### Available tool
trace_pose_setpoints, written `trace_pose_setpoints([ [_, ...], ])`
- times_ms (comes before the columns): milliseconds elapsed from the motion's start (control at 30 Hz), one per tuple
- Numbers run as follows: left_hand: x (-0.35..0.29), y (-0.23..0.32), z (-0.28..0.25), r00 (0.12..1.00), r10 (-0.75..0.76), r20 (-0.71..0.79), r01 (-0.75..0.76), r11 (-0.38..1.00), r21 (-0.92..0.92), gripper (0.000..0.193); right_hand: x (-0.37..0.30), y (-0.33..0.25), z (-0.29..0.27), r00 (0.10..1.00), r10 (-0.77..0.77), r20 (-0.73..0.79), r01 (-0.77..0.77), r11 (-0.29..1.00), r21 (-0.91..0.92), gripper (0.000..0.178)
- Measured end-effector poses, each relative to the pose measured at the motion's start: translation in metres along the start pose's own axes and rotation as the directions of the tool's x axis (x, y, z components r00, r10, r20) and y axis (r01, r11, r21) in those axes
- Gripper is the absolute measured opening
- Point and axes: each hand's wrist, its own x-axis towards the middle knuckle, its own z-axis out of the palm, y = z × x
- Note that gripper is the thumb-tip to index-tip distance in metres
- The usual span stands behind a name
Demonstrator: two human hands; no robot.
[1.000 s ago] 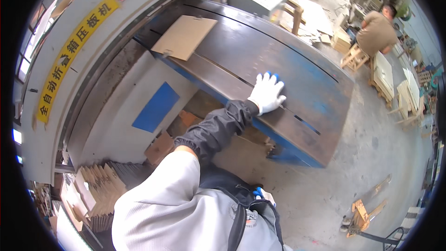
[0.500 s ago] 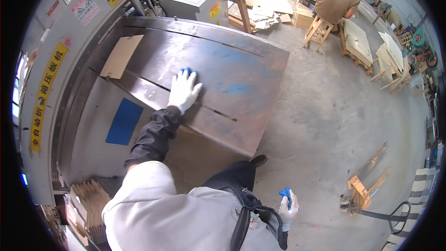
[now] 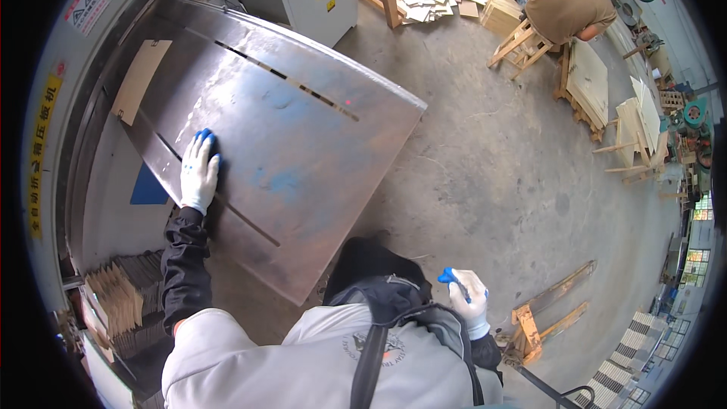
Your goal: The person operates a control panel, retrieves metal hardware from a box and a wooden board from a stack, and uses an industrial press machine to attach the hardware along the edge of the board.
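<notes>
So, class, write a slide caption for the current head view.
Gloved left hand resting on a metal table, gloved right hand held apart from it.

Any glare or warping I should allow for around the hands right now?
Head view: pale glare streaks the table just ahead of the left hand; head view: the machine frame bows near the black rim, so don't trust straight edges there; head view: left and right hand look fairly sharp.
</notes>
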Motion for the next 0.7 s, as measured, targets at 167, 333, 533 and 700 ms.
trace_pose_setpoints([
  [167, 0.018, 0.009, 0.025, 0.986, -0.132, -0.104, 0.127, 0.99, -0.055, 0.042, 0.045, 0.067, -0.028, 0.925, 0.376, 0.056, -0.375, 0.878, 0.298, 0.028],
  [333, 0.056, 0.052, 0.055, 0.812, -0.573, -0.114, 0.575, 0.818, -0.013, 0.047, 0.145, 0.156, -0.07, 0.923, 0.261, 0.284, -0.347, 0.882, 0.318, 0.027],
  [533, 0.092, 0.115, 0.088, 0.548, -0.811, -0.205, 0.828, 0.491, 0.27, 0.06, 0.394, 0.152, -0.162, 0.868, -0.223, 0.443, 0.14, 0.967, 0.213, 0.028],
  [700, 0.116, 0.14, 0.082, 0.482, -0.843, -0.238, 0.869, 0.427, 0.248, 0.056, 0.576, 0.098, -0.209, 0.654, -0.404, 0.639, 0.165, 0.901, 0.401, 0.037],
])
